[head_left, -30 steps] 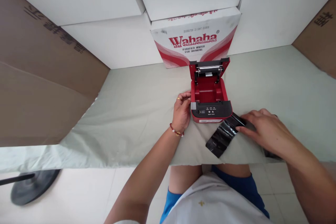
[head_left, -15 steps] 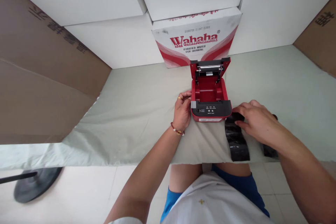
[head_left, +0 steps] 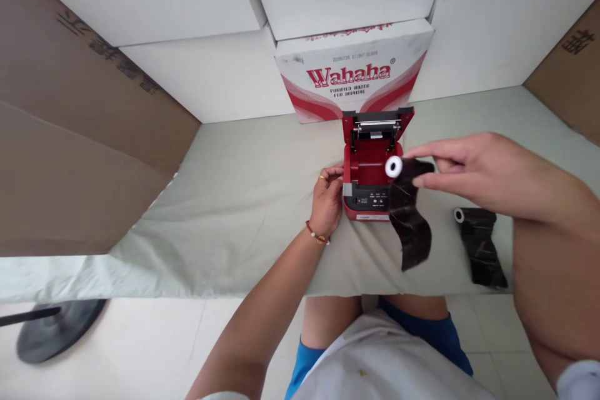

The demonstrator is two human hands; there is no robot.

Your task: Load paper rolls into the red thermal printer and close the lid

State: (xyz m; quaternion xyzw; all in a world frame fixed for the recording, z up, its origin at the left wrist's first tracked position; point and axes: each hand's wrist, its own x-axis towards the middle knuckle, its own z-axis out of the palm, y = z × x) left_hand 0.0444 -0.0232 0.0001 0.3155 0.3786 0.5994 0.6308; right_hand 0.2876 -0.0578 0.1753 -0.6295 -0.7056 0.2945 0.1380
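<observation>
A small red and black printer [head_left: 370,197] stands on the cloth-covered table, its lid [head_left: 377,126] raised and its red compartment bare in the part I can see. My left hand [head_left: 328,197] rests at the printer's left side, fingers curled against the casing. Between thumb and fingers, my right hand [head_left: 464,169] pinches a black ribbon roll [head_left: 412,187] with a white core. The roll is held above the printer's right front, its loose tail dangling and covering part of the front panel. A second black roll [head_left: 478,240] with its own loose tail lies on the table below my right hand.
Behind the printer leans a white and red Wahaha carton [head_left: 351,72], against stacked white boxes [head_left: 201,78]. Brown cardboard boxes stand at the left [head_left: 84,156] and right [head_left: 574,69]. The green tablecloth [head_left: 244,200] hangs over the near edge.
My right hand has lifted the black ribbon roll off the table and moved it up and left over the printer's front right. The second roll shows more fully. My left hand stays in place.
</observation>
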